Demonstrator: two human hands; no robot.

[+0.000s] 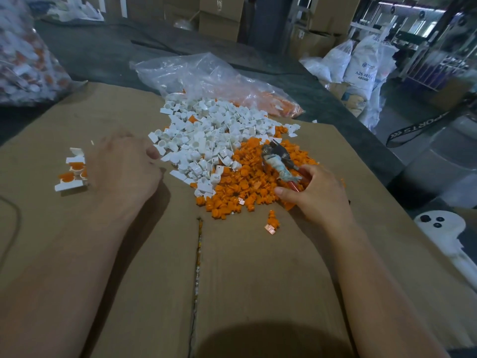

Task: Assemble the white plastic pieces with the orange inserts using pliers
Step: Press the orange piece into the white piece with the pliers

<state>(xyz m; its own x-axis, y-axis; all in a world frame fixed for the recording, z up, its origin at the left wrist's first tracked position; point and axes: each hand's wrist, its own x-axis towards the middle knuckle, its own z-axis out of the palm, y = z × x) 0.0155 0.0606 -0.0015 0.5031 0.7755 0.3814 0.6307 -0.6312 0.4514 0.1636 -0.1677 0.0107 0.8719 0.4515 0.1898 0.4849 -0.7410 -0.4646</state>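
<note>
- White pieces (206, 135) heaped on cardboard (245, 280) toward far edge, orange inserts (247, 182) touching on right; probably light, stiff, slippery, so pinch flat sides.
- Right hand (320, 197) clamped on pliers (277, 158) handles, over inserts.
- Left hand (124, 166) beside white heap, blurred; grip cannot tell.

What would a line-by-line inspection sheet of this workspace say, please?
Surface: flattened cardboard, seam down the middle.
Job's things: white plastic pieces heaped beside orange inserts; pliers over the orange heap; a few assembled pieces at far left.
Clutter: clear plastic bag behind the heaps; copper-coloured bits near the front.
Grippers: right hand grips the pliers' red handle; left hand blurred at the white heap, grip unclear.
Cables: thin dark cord at the left edge.
Surroundings: cardboard boxes, white sacks, black strap.
</note>
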